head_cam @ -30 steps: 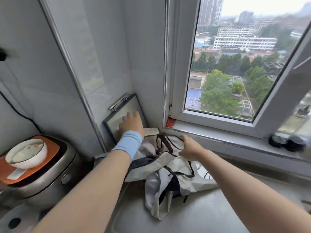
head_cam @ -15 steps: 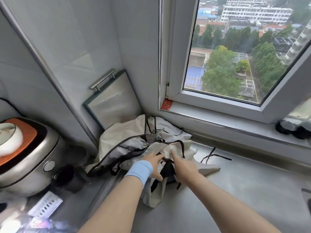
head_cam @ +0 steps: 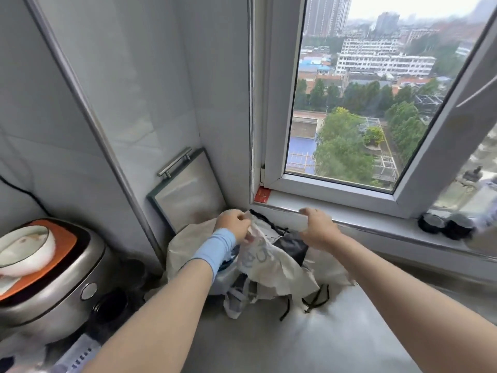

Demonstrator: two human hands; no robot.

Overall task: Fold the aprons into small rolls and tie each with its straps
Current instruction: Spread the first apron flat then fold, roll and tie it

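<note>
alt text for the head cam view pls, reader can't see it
Two bare hands, left hand and right hand, lift a crumpled cream apron off a grey counter beneath a window. A rice cooker sits at left.

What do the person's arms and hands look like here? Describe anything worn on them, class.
Both forearms are bare, with no sleeves in view. The left hand has a light blue band, like a soft fabric wristband, around the wrist. The right hand and its wrist carry nothing: no glove, watch or ring can be made out.
</note>
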